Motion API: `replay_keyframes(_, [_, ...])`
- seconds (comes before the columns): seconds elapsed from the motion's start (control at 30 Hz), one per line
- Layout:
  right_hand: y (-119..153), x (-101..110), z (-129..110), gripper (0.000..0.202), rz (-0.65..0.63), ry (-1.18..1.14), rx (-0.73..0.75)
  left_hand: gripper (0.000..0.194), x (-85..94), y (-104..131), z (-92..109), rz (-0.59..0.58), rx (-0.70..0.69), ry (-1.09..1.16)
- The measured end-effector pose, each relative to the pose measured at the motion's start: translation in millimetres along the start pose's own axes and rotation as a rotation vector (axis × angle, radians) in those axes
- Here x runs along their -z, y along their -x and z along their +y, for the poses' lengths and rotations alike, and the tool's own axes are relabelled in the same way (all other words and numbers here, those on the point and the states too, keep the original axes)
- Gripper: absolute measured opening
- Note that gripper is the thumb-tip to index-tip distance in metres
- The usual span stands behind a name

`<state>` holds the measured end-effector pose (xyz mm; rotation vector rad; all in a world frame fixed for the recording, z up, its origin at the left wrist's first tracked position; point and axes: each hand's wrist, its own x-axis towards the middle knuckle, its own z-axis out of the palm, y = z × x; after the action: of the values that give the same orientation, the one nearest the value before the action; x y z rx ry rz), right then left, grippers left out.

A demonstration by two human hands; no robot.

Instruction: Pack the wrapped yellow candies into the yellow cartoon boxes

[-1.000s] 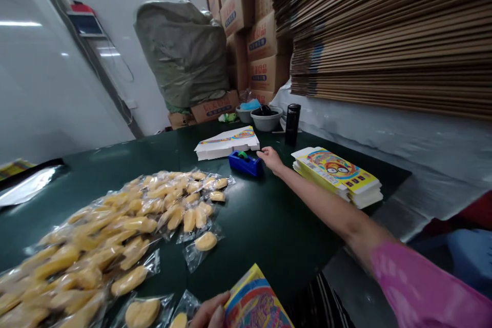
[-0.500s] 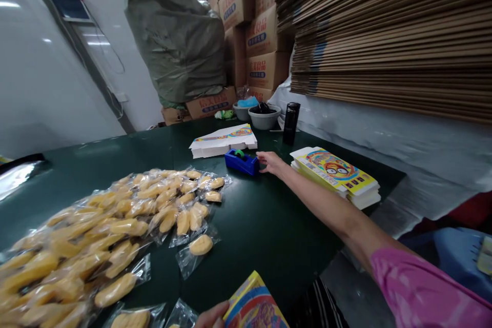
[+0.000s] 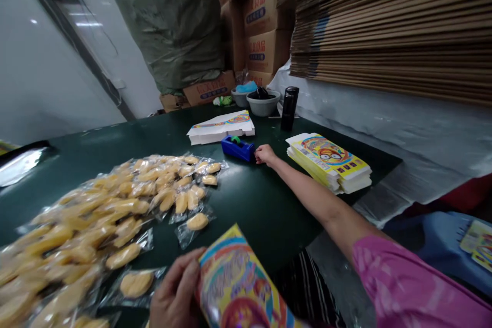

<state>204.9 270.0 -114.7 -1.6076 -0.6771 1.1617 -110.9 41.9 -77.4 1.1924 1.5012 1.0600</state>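
My right hand (image 3: 264, 155) reaches far across the dark green table (image 3: 246, 205), fingers curled at the near end of a blue tape dispenser (image 3: 237, 147); whether it grips tape is too small to tell. My left hand (image 3: 175, 294) holds a colourful printed box (image 3: 238, 287) at the bottom edge of the view. A large heap of clear packets with yellow snacks (image 3: 115, 210) spreads over the left of the table, next to my left hand.
A stack of flat colourful cartons (image 3: 330, 161) lies right of my forearm, another flat white stack (image 3: 221, 127) behind the dispenser. A black flask (image 3: 289, 107) and two grey bowls (image 3: 263, 104) stand at the back. Corrugated sheets (image 3: 384, 25) and brown boxes (image 3: 265, 25) tower behind.
My left hand has lifted the printed box further into view. My right hand's fingers have curled at the dispenser's end. The view has tilted downward.
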Motion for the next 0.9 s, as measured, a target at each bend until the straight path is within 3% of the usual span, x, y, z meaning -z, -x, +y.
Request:
replay_keyframes(0.07, [18.4, 4.5, -4.4, 0.022, -0.001, -0.026, 0.004, 0.035, -2.6, 1.3, 19.2, 0.119, -0.133, 0.08])
replay_keyframes(0.13, [46.8, 12.4, -9.9, 0.023, -0.026, -0.091, 0.041, 0.019, -8.2, 3.7, 37.7, 0.185, -0.446, 0.083])
replay_keyframes(0.23, [114.4, 28.4, -15.9, 0.018, -0.151, -0.241, 0.151, 0.028, -19.5, 7.0, 55.0, 0.145, -0.818, -0.058])
replay_keyframes(0.3, [171.9, 35.1, -13.3, 0.016, -0.295, -0.329, 0.226, 0.036, -27.0, 9.1, 59.1, 0.124, -0.95, -0.204])
replay_keyframes(0.37, [224.3, 32.2, -4.8, 0.018, -0.572, -0.476, 0.354, 0.039, -33.7, 10.2, 60.0, 0.152, -1.083, -0.357])
replay_keyframes(0.43, [257.5, 21.8, 6.5, 0.021, -0.726, -0.568, 0.325, 0.041, -39.4, 10.3, 60.2, 0.169, -1.215, -0.465])
replay_keyframes(0.53, [266.2, 6.6, 22.4, 0.03, -0.764, -0.649, 0.197, 0.042, -44.8, 10.6, 60.9, 0.117, -1.297, -0.545])
replay_keyframes(0.73, [243.3, -1.2, 36.3, 0.037, -0.79, -0.763, 0.035, 0.044, -44.1, 12.7, 66.2, -0.018, -1.395, -0.653])
replay_keyframes(0.9, [247.1, -8.1, 35.6, 0.04, -0.777, -0.855, -0.005, 0.042, -42.9, 10.2, 73.8, -0.032, -1.311, -0.633])
